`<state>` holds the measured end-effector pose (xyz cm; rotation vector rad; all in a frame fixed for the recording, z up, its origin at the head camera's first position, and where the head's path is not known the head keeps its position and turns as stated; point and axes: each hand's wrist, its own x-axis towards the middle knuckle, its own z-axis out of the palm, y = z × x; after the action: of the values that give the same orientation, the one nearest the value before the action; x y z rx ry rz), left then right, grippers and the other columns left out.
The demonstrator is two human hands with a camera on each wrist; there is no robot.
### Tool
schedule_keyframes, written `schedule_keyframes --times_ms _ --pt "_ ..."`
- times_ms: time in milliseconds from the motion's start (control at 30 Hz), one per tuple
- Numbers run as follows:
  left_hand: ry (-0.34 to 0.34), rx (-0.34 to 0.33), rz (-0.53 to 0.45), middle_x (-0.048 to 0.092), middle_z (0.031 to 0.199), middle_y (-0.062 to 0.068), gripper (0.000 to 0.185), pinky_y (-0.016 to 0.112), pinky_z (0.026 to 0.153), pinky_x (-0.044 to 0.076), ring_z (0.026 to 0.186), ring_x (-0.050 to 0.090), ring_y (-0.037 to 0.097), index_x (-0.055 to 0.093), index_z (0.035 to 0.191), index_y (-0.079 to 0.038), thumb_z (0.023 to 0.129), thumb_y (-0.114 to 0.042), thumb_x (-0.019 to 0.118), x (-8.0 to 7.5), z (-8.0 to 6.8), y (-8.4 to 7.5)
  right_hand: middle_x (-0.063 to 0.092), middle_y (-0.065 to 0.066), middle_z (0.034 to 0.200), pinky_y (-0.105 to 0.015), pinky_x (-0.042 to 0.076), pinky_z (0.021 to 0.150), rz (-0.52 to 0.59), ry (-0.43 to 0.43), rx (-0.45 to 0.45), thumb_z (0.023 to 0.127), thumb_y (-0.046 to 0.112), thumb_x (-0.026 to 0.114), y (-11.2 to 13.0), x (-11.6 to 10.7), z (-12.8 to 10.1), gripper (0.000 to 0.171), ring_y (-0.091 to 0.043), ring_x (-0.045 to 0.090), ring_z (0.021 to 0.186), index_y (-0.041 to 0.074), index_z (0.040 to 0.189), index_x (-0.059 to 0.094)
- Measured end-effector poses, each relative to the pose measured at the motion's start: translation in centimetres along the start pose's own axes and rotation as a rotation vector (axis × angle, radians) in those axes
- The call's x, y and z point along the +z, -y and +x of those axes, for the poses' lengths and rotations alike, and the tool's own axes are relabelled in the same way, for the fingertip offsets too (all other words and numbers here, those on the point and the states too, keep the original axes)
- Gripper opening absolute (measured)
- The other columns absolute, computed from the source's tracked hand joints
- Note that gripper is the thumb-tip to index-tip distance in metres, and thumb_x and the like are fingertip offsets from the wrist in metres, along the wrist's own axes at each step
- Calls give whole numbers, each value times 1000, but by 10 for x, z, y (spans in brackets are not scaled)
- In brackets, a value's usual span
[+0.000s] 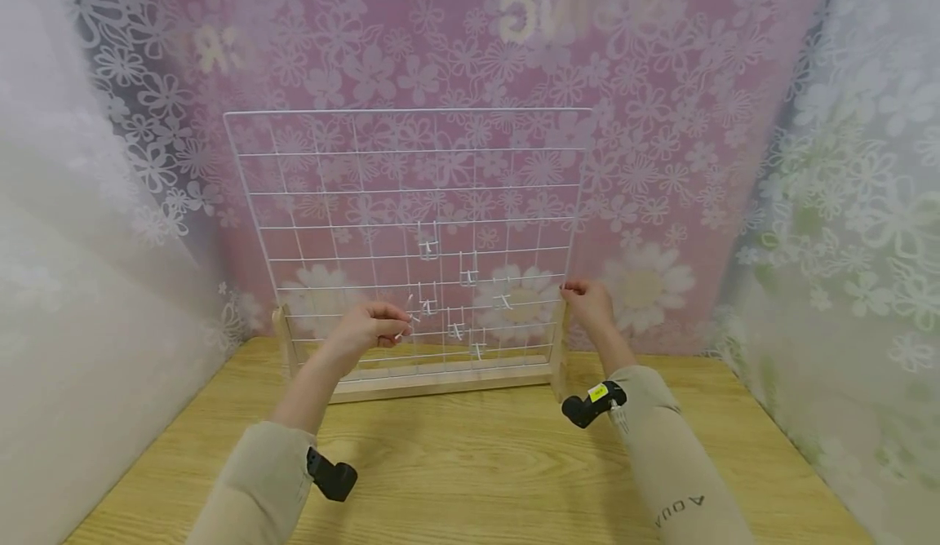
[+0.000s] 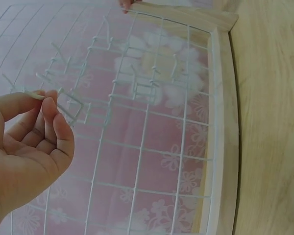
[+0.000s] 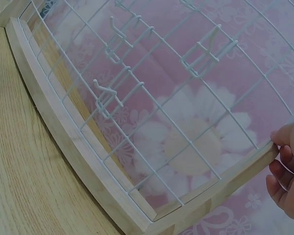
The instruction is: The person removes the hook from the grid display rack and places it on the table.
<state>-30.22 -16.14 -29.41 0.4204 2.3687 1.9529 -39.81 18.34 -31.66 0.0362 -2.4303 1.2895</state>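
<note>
A white wire grid panel (image 1: 408, 110) stands upright in a wooden base (image 1: 441, 380). My left hand (image 1: 363, 329) pinches a small white wire hook (image 2: 77, 104) between thumb and fingertips, close in front of the grid. Several similar white hooks hang on the lower middle and right of the grid, among them an upper hook (image 1: 428, 249) and a low hook (image 3: 105, 100). At the grid's right edge, my right hand (image 1: 590, 302) holds the top of the wooden side post (image 3: 250, 169) between thumb and fingers.
The base rests on a wood-grain table (image 1: 470, 463). Behind it hangs a pink curtain (image 1: 698, 227) with white flowers, and pale flowered curtains (image 1: 881, 227) close in the sides. A black camera (image 1: 330, 476) is strapped to each sleeved forearm.
</note>
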Motion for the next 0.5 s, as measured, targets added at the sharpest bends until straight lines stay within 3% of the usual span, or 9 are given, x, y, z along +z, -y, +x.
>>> schedule_keyframes --times_ms 500 --pt "94 -7 54 65 81 6 21 25 66 50 68 57 12 58 102 14 88 -1 57 26 -4 24 54 -18 96 -30 39 67 7 62 -31 92 10 55 -6 -6 -1 23 -27 47 85 -8 105 60"
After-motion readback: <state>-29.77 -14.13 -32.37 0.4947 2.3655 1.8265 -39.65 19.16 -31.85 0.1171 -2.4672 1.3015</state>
